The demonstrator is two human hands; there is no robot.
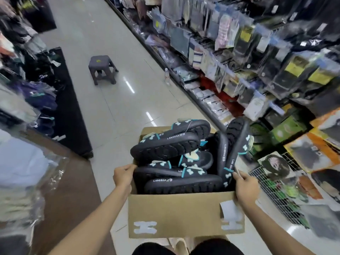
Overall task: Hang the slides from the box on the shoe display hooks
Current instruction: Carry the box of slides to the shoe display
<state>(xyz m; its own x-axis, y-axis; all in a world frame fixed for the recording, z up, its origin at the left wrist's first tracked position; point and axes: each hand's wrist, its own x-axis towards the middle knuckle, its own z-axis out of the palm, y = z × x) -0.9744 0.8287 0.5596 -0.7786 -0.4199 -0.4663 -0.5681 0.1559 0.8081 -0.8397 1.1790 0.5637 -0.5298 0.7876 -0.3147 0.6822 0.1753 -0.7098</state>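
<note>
A brown cardboard box (176,214) is carried in front of me, low in the view. It is piled with several black slides (171,142) with teal straps and pale bow shapes, soles mostly facing up. My left hand (122,176) grips the box's left rim, fingers curled over the edge. On the right rim, my right hand (245,184) grips the cardboard beside an upright slide (237,150). No shoe display hooks can be made out.
A tiled aisle (103,100) runs ahead. A grey plastic stool (102,68) stands mid-aisle, a clear bottle (166,76) by the right shelving. Packaged socks hang on the right racks (248,52). Clothing racks and a brown counter (70,181) line the left. A wire basket (276,192) stands at right.
</note>
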